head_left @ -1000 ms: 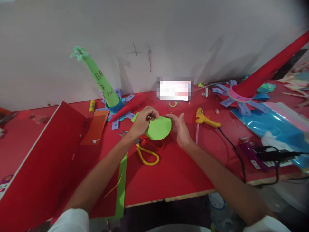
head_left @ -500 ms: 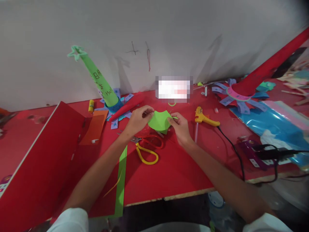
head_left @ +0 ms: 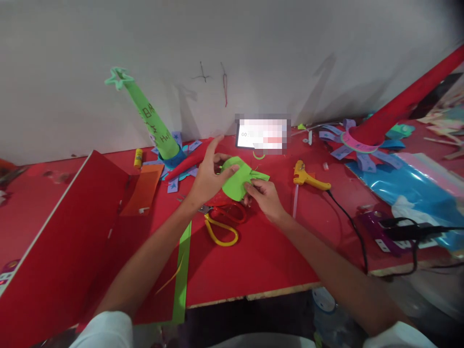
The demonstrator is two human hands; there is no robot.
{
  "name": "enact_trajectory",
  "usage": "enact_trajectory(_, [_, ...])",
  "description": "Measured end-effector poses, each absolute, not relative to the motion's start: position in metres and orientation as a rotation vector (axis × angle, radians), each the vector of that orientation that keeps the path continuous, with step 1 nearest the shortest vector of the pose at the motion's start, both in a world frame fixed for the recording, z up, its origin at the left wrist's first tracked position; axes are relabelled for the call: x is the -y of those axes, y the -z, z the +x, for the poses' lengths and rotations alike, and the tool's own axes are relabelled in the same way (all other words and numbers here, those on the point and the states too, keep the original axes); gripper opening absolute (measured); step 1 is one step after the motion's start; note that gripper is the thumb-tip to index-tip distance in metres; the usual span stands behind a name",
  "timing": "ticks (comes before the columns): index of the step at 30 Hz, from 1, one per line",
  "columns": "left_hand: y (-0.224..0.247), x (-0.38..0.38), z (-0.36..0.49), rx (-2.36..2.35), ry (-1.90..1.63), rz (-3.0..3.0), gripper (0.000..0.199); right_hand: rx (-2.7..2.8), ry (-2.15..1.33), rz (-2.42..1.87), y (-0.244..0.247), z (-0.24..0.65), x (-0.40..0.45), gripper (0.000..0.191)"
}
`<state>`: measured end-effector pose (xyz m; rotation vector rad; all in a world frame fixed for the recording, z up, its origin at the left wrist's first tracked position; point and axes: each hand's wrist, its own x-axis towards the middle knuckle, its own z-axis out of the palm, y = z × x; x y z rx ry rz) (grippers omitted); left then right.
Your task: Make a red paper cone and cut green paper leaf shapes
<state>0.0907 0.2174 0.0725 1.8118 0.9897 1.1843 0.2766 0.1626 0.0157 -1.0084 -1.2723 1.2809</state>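
A bright green paper piece (head_left: 234, 182) is held above the red table (head_left: 253, 261). My right hand (head_left: 266, 195) pinches its right side, where a narrow green tip sticks out. My left hand (head_left: 212, 176) is at its left side, index finger raised and thumb on the paper; its other fingers are partly behind the sheet. Just below lie scissors (head_left: 222, 232) with one red and one yellow handle loop. A long green paper strip (head_left: 182, 275) lies near the front edge.
Behind are a green paper cone (head_left: 152, 118), a glue stick (head_left: 137, 158) and a lit phone (head_left: 261, 134). At right are a yellow glue gun (head_left: 308, 179) with a black cable, a red cone (head_left: 398, 108) and a purple power strip (head_left: 380, 232). A red board (head_left: 68, 241) stands left.
The green paper has turned and now looks rounded on its left. My left hand's index finger has lifted, with its thumb over the paper. My right hand has shifted slightly down its edge.
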Motion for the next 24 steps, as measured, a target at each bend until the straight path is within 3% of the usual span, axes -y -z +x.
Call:
enact_trajectory(2, [-0.064,-0.215,0.099,-0.993,-1.150,1.681,0.071,1.157,-1.303,-0.982,-0.016,0.276,-0.164,0.053])
enact_trajectory(8, [-0.046,-0.207,0.114,-1.021,-1.052,1.560,0.040,1.189,-1.234,-1.003,-0.015,0.276,-0.164,0.053])
enact_trajectory(11, [-0.053,-0.209,0.110,-1.047,-1.150,1.640,0.038,1.440,-0.951,-1.165,-0.012,0.276,-0.160,0.049])
enact_trajectory(16, [-0.078,-0.215,0.094,-1.101,-1.286,1.842,0.035,2.106,-0.526,-1.290,-0.010,0.265,-0.144,0.027])
enact_trajectory(24, [-0.104,-0.211,0.079,-1.213,-1.394,2.014,0.036,2.592,-0.166,-1.214,-0.015,0.242,-0.120,0.057])
